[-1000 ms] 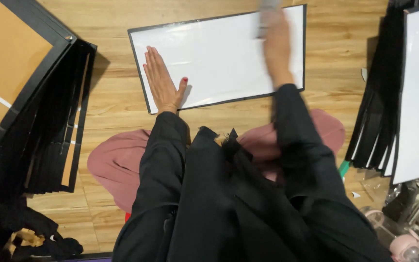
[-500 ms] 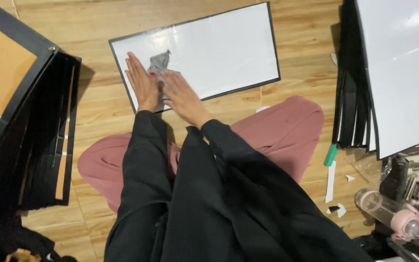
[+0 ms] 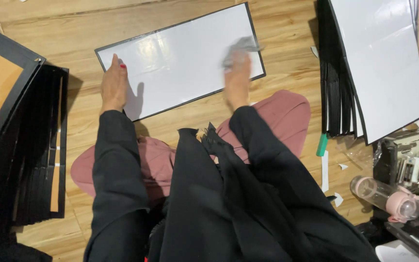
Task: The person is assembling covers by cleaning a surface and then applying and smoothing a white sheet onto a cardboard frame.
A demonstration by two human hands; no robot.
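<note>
Right hand [image 3: 237,80] presses grey cloth [image 3: 238,48] on white board [image 3: 180,63].

Left hand [image 3: 114,89] lies flat, palm down, fingers together and extended forward. Right hand [image 3: 237,77] reaches forward, blurred, fingers closed. Both arms extended, in black sleeves.

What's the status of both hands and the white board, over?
Left hand flat, pinning white board at its left edge. Right hand pressing grey cloth onto it. Nothing obstructing.

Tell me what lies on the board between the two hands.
In the head view, only bare glossy white board lies between the left hand and the right hand, which presses a grey cloth.
</note>
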